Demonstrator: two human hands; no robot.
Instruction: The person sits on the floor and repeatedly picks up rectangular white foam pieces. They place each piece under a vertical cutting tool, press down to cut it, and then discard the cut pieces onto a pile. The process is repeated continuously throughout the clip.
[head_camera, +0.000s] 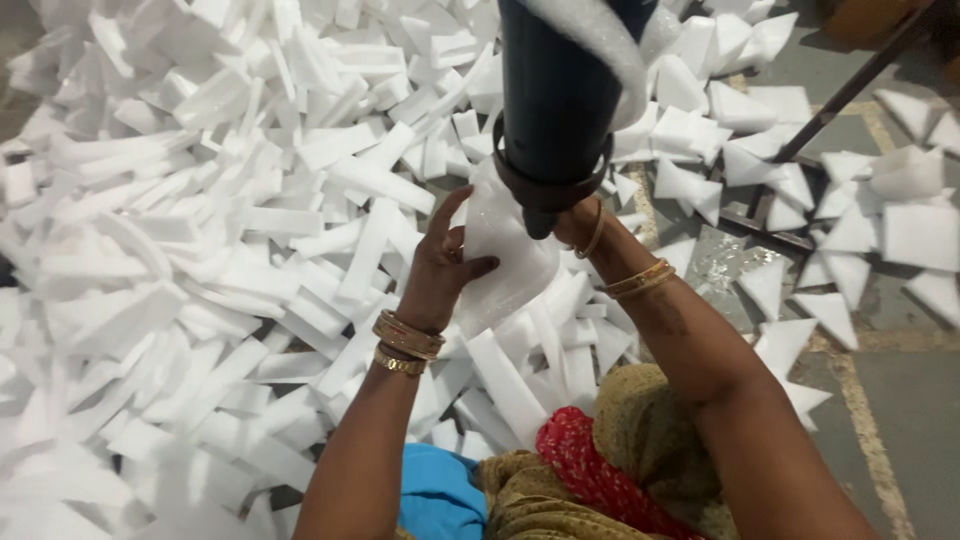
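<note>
While a foam sheet (505, 255) is fitted to the dark cylinder (555, 95), both hands are closed on it.
Light, soft, easily creased: the left hand (440, 265) pinches its edge; the right hand (575, 222) is partly hidden.

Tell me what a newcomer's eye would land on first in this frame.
First, the huge heap of white foam strips covering the floor on the left and centre. Next, the dark cylindrical object at top centre, partly wrapped in a white foam sheet that the left hand grips from below, while the right hand is mostly hidden behind the cylinder's lower end. Triangular foam offcuts lie scattered on the grey floor at right.
</note>
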